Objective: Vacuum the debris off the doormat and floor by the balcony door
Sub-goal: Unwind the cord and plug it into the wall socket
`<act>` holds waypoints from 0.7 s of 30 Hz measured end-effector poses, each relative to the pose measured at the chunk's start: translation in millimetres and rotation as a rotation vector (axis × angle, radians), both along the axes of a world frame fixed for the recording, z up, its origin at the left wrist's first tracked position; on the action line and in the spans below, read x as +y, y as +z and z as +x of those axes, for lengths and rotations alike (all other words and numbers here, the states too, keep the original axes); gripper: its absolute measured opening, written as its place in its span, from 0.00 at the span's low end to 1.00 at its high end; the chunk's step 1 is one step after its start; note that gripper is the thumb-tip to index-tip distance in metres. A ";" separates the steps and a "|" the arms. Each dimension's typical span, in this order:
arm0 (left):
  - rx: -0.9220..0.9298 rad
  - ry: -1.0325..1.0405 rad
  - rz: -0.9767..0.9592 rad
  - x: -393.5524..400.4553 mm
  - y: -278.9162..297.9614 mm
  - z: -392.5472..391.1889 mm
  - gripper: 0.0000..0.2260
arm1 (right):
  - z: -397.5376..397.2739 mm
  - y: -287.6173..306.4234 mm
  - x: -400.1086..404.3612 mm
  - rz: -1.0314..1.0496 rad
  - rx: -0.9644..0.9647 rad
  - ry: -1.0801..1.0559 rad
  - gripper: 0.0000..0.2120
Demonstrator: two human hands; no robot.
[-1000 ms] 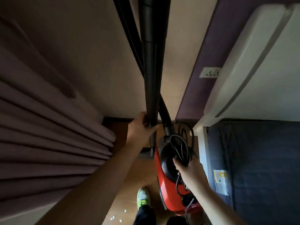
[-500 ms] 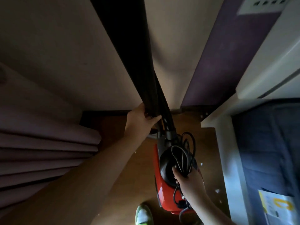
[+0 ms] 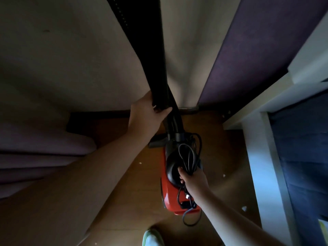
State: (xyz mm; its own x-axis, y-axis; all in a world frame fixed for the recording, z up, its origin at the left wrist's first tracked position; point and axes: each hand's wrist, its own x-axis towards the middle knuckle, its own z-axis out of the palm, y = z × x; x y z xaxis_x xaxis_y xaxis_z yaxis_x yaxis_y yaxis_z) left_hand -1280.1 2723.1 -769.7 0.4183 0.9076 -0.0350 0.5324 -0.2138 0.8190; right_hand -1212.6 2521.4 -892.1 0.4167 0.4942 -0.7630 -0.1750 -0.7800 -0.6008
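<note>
A red canister vacuum (image 3: pixel 170 197) with a black top stands on the wooden floor (image 3: pixel 124 183) in the middle of the view. My left hand (image 3: pixel 147 110) grips its black wand (image 3: pixel 152 59), which rises toward the camera; the ribbed hose (image 3: pixel 174 121) runs beside it. My right hand (image 3: pixel 192 178) holds the bundled black power cord (image 3: pixel 189 157) over the vacuum's top. The black floor nozzle (image 3: pixel 157 141) lies just beyond the vacuum. Small white bits of debris (image 3: pixel 224 175) are scattered on the floor. No doormat is in view.
Mauve curtain folds (image 3: pixel 44 157) fill the left side. A beige wall (image 3: pixel 71 68) and a dark skirting board lie ahead. A white bed frame (image 3: pixel 262 166) with dark blue bedding stands on the right. My green shoe (image 3: pixel 152 237) is at the bottom edge.
The view has tilted down and closer to the floor. The vacuum and both hands sit lower in the frame, and the wall socket has gone out of view. Both grips are unchanged.
</note>
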 end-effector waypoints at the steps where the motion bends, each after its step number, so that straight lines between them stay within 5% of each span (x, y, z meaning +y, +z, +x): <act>1: -0.009 -0.006 -0.004 2.6 -1.0 0.8 0.16 | -0.5 -1.4 5.5 0.003 0.009 -0.007 0.06; 7: 0.000 -0.039 -0.018 11.9 -4.9 -2.7 0.17 | -3.1 -8.0 28.8 0.035 0.041 -0.029 0.05; 13: 0.105 -0.042 -0.051 3.4 3.2 -3.4 0.19 | 3.5 -4.4 29.8 -0.069 -0.055 0.091 0.17; 17: 0.229 0.001 -0.150 -3.5 10.6 -9.4 0.29 | 13.8 2.1 18.8 -0.184 -0.143 0.067 0.20; 21: 0.299 0.262 -0.325 -28.0 14.1 -26.0 0.29 | 24.5 24.4 0.1 -0.127 -0.021 -0.083 0.06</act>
State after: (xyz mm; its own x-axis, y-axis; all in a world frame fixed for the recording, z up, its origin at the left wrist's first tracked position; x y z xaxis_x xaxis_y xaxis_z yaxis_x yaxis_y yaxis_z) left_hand -1306.2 2695.1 -755.6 0.1069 0.9028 -0.4165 0.7553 0.1988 0.6246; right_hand -1188.1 2521.5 -867.7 0.4686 0.3574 -0.8079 -0.2300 -0.8336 -0.5022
